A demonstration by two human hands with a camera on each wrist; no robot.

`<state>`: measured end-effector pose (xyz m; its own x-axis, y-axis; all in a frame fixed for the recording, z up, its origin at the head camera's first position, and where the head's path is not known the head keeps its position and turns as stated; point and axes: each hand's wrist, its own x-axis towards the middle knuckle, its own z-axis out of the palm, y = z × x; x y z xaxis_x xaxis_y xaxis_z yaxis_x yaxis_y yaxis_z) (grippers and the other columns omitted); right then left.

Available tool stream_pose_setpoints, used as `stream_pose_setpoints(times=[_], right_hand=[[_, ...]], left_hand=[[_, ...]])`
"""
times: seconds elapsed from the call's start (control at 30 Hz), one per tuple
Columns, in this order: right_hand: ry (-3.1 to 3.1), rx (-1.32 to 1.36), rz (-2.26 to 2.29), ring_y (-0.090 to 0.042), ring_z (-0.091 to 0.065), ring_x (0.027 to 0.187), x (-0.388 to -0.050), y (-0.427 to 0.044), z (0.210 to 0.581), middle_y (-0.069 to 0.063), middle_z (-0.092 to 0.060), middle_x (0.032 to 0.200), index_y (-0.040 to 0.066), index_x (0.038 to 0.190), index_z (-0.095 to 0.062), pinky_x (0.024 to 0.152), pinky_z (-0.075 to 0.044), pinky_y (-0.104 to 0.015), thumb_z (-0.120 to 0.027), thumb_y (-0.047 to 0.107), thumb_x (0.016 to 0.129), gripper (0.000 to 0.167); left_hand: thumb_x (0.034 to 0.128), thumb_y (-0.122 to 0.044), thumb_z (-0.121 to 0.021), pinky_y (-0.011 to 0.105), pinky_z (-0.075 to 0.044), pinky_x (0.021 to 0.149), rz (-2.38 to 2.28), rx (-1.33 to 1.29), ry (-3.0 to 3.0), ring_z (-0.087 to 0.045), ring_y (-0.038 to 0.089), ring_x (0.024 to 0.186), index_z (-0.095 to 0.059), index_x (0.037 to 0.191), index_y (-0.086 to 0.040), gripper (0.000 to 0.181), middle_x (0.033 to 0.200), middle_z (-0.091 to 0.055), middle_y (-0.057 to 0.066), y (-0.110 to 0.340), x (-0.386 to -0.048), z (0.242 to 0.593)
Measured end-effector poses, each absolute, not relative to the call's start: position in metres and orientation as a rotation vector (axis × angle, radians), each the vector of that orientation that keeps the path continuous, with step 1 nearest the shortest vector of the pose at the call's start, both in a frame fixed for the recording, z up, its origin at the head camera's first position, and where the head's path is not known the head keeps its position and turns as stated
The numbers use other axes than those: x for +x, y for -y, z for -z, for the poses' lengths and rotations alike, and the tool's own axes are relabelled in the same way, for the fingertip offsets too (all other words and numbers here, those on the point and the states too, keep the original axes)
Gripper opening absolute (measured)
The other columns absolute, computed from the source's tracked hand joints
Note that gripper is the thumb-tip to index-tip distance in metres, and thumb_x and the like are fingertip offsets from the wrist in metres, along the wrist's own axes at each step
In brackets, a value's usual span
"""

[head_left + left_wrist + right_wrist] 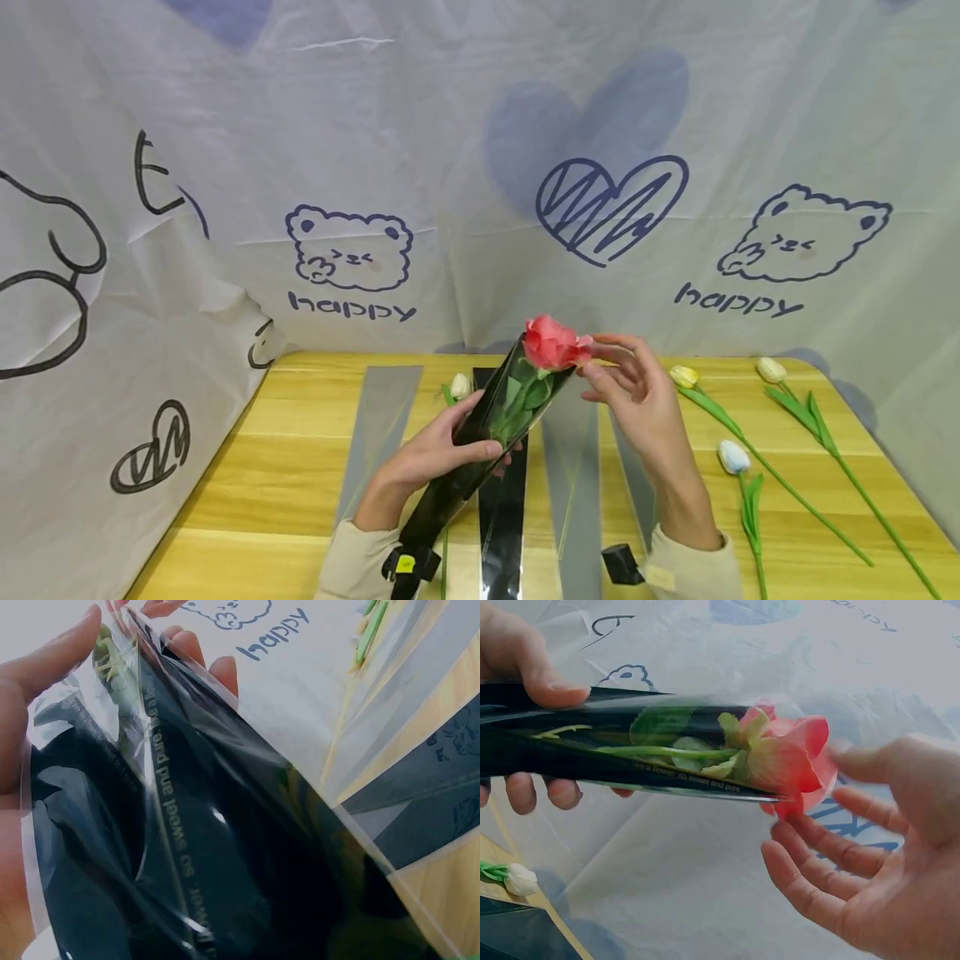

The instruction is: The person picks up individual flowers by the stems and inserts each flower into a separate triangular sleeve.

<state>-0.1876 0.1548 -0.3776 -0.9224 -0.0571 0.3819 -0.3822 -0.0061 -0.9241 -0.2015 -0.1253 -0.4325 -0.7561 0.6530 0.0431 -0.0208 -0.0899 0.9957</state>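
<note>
A pink rose (553,343) stands in a tapered sleeve (498,408), black with a clear front, its bloom at the sleeve's wide upper end. Around the sleeve's middle my left hand (442,446) grips it, thumb across the front and fingers behind. My right hand (637,400) is at the bloom's right side, fingers spread and slightly bent, fingertips touching or very near the petals. In the right wrist view, the stem and leaves (690,754) show through the clear film. The left wrist view has the sleeve (225,825) close up, with printed lettering.
Flat sleeves lie on the wooden table (247,467), including a grey one (382,433) and a black one (502,517). On the right are a yellow tulip (684,377), a white tulip (771,370) and a blue-white tulip (733,457). Another white tulip (461,385) lies behind my left hand.
</note>
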Motion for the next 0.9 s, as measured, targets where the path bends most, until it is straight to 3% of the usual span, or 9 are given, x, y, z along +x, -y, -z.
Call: stream_pose_setpoints(times=[0.13,0.17,0.3,0.43,0.63,0.73,0.8,0.9], right_hand=[[2.034,0.575,-1.917,-0.019,-0.063,0.117,-0.191,-0.157,0.380,-0.014,-0.057,0.140,0.004,0.149,-0.050,0.089,-0.056,-0.032,-0.052,0.005,0.107,0.042],[2.046,0.599,-1.887,-0.018,-0.063,0.117,-0.192,-0.157,0.380,-0.014,-0.058,0.139,0.004,0.149,-0.051,0.090,-0.056,-0.031,-0.049,0.005,0.108,0.041],[2.085,0.655,-1.826,-0.013,-0.065,0.112,-0.193,-0.158,0.383,-0.018,-0.059,0.139,0.002,0.145,-0.056,0.092,-0.054,-0.029,-0.040,0.009,0.112,0.038],[2.107,0.672,-1.805,-0.011,-0.058,0.124,-0.194,-0.158,0.385,-0.020,-0.051,0.148,-0.004,0.139,-0.060,0.092,-0.054,-0.027,-0.036,0.012,0.113,0.039],[2.214,0.720,-1.774,-0.028,-0.046,0.138,-0.193,-0.158,0.386,-0.018,-0.045,0.154,-0.006,0.132,-0.065,0.097,-0.050,-0.025,-0.035,0.014,0.113,0.041],[2.278,0.747,-1.772,-0.036,-0.040,0.143,-0.192,-0.157,0.385,-0.017,-0.042,0.157,-0.008,0.125,-0.068,0.106,-0.046,-0.041,-0.034,0.017,0.114,0.044],[2.317,0.766,-1.763,-0.038,-0.034,0.146,-0.192,-0.155,0.385,-0.016,-0.042,0.158,-0.006,0.122,-0.071,0.111,-0.038,-0.056,-0.034,0.020,0.114,0.046],[2.375,0.795,-1.743,-0.041,-0.027,0.150,-0.191,-0.154,0.385,-0.015,-0.040,0.160,-0.001,0.118,-0.075,0.110,-0.025,-0.072,-0.035,0.025,0.114,0.048]], left_hand=[[0.0961,-0.020,-0.075,0.041,-0.055,0.092,-1.822,0.635,-1.851,-0.068,0.044,0.107,-0.025,0.161,-0.009,0.083,0.129,-0.064,0.027,0.126,-0.201,0.432],[0.0953,-0.022,-0.076,0.038,-0.054,0.093,-1.798,0.626,-1.890,-0.069,0.038,0.108,-0.025,0.161,-0.009,0.085,0.131,-0.063,0.024,0.126,-0.200,0.431],[0.0959,-0.017,-0.075,0.043,-0.057,0.087,-1.778,0.659,-1.890,-0.071,0.036,0.094,-0.031,0.159,-0.011,0.078,0.126,-0.062,0.024,0.123,-0.201,0.429],[0.0966,-0.016,-0.074,0.046,-0.058,0.083,-1.745,0.673,-1.949,-0.071,0.033,0.085,-0.031,0.159,-0.018,0.076,0.124,-0.061,0.019,0.121,-0.200,0.427],[0.0970,-0.016,-0.074,0.046,-0.058,0.082,-1.710,0.682,-2.024,-0.070,0.035,0.083,-0.031,0.160,-0.018,0.076,0.123,-0.061,0.015,0.117,-0.197,0.424],[0.0974,-0.015,-0.073,0.039,-0.058,0.079,-1.703,0.714,-2.034,-0.070,0.034,0.082,-0.032,0.159,-0.018,0.074,0.119,-0.064,0.015,0.114,-0.195,0.423],[0.0978,-0.013,-0.072,0.041,-0.058,0.080,-1.706,0.741,-2.025,-0.069,0.034,0.086,-0.033,0.158,-0.019,0.072,0.123,-0.063,0.015,0.112,-0.195,0.422],[0.0982,-0.014,-0.072,0.048,-0.052,0.095,-1.676,0.777,-2.075,-0.063,0.030,0.111,-0.035,0.158,-0.019,0.071,0.140,-0.057,0.013,0.110,-0.193,0.421]])
